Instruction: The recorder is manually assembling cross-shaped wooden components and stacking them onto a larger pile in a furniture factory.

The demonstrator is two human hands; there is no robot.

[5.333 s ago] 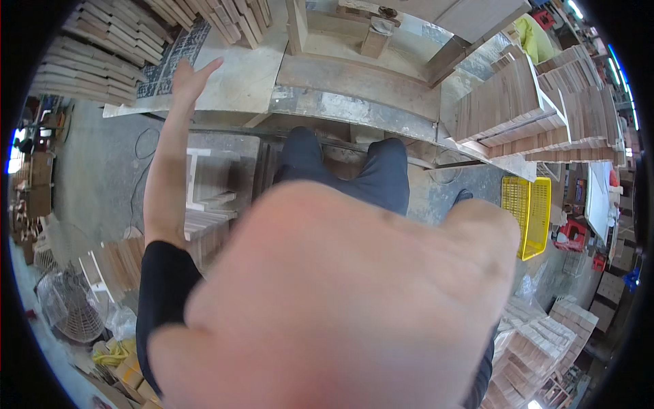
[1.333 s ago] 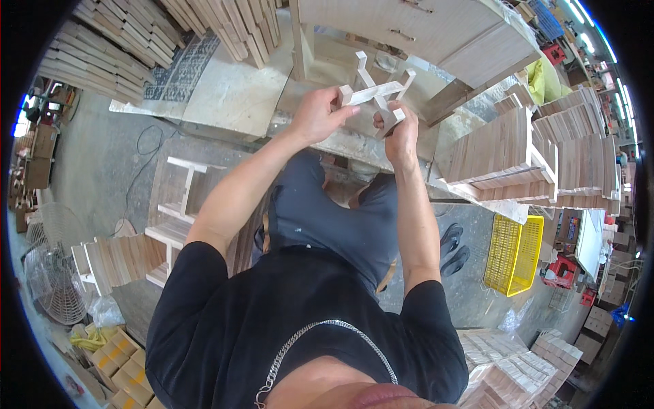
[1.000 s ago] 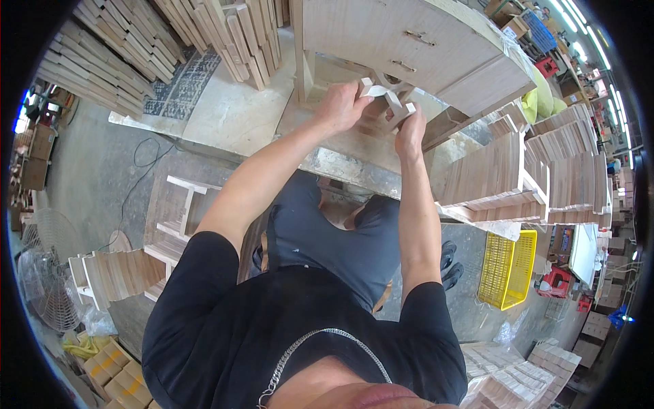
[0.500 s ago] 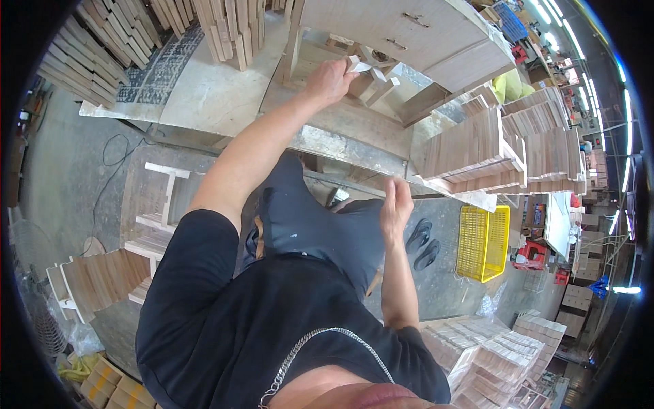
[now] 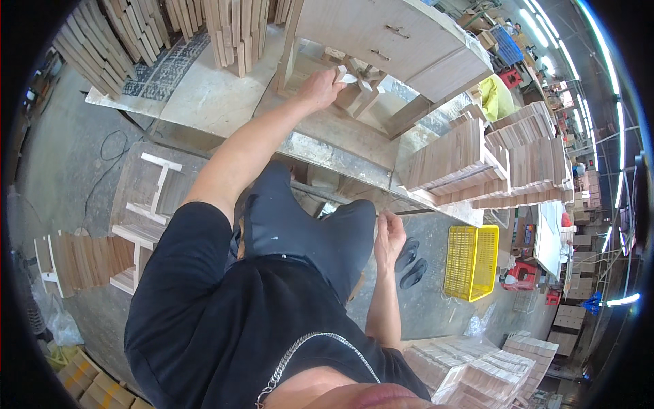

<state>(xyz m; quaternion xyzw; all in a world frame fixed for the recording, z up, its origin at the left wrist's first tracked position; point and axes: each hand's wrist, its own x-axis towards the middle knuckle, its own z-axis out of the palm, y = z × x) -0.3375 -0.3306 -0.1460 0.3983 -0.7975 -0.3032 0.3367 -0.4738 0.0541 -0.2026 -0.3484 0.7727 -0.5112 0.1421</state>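
Note:
My left hand [image 5: 320, 91] reaches over the bench with its fingers closed round a small pale wooden piece [image 5: 346, 76]. The piece is at a wooden cross-shaped part [image 5: 366, 97] inside an upright wooden frame. Above it stands a broad wooden panel [image 5: 395, 31] with small metal fittings on its face. My right hand [image 5: 390, 235] hangs beside my thigh, below the bench edge, its fingers curled in. Whatever it might hold cannot be made out.
Stacked wooden boards [image 5: 453, 157] stand on the bench's right; wooden slats [image 5: 235, 31] stand at the far left. A yellow plastic crate [image 5: 471, 262] and black sandals [image 5: 412, 266] are on the floor at right. Wooden frames [image 5: 158, 184] lie at left.
My view has shifted a little, so the bench sits further left. The left hand stays on the small wooden piece. My right hand has lowered and its fingers have curled more.

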